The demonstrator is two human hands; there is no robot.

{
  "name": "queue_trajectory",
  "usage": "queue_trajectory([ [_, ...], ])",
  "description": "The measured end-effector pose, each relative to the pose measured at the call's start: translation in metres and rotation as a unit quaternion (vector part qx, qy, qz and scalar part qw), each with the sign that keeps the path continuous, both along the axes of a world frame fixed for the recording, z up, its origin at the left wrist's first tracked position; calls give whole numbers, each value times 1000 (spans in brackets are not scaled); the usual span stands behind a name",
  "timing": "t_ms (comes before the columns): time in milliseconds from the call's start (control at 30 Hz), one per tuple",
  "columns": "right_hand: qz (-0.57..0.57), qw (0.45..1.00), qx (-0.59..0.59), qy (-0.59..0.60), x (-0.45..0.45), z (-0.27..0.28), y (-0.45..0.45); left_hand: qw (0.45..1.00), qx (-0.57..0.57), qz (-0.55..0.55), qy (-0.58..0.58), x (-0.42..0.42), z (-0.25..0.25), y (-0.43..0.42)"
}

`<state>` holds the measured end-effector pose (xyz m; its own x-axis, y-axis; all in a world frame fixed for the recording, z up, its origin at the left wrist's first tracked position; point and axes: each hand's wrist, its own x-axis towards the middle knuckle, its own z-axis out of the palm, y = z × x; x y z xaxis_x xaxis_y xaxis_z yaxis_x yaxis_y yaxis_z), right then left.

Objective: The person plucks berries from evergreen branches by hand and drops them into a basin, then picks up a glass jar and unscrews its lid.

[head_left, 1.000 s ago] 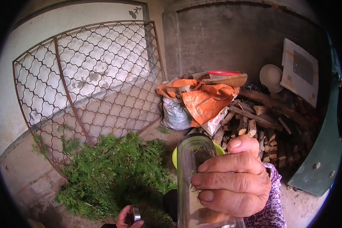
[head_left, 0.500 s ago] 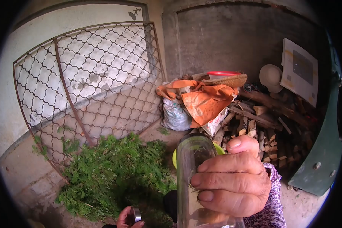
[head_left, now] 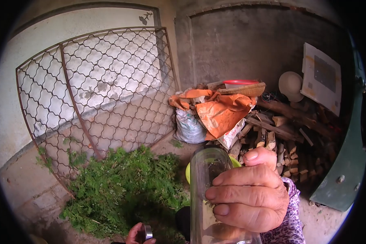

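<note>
Close to the camera, my right hand [head_left: 252,195] is wrapped round a clear glass drinking bottle [head_left: 201,203]. The bottle is raised, and its dark-edged end points away from me. Some small dark flecks show inside the glass; the bottle's near end is cut off by the frame. Low in the view, my left hand [head_left: 132,234] is closed on a small silver metal lid [head_left: 149,231]. Only part of that hand shows. A heap of cut green leafy branches [head_left: 122,187] lies on the ground beyond it.
Behind the bottle is a yellow-green basin [head_left: 236,162], partly hidden. Stacked firewood [head_left: 290,154], a white sack [head_left: 188,127] and an orange sheet [head_left: 223,114] sit against the back wall. A metal lattice [head_left: 97,89] leans at left; a green panel [head_left: 339,162] stands at right.
The background sits slightly lower in view, as the camera has shifted a little. Both hands keep their holds, with the bottle and lid almost unmoved.
</note>
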<state>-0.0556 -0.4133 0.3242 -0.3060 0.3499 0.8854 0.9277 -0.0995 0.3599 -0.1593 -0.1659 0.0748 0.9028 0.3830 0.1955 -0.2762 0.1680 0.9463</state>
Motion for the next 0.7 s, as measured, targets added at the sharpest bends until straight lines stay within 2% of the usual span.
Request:
queue_trajectory([
  [133,-35,996,-71,49,6,-6,-8,1000,14,0,25,-2,8,-3],
  [200,-44,984,-90,144,4,-10,-4,999,36,-4,-2,0,4,-2],
  [267,-19,981,-105,163,18,-20,-6,999,32,-7,0,2,4,-3],
  [333,40,968,-179,169,33,-33,-9,999,41,8,-9,2,8,-8],
  [433,86,948,-206,228,52,-65,-5,995,-18,-13,95,5,15,-9],
  [500,99,932,-210,280,61,-90,-3,987,122,107,-13,19,19,-21],
  [533,103,929,-207,288,64,-106,-1,986,125,107,-3,23,26,-25],
  [600,76,925,-158,338,71,-141,4,980,156,59,-110,29,40,-32],
  [700,56,896,-151,413,73,-183,6,932,316,32,-178,44,43,-42],
])
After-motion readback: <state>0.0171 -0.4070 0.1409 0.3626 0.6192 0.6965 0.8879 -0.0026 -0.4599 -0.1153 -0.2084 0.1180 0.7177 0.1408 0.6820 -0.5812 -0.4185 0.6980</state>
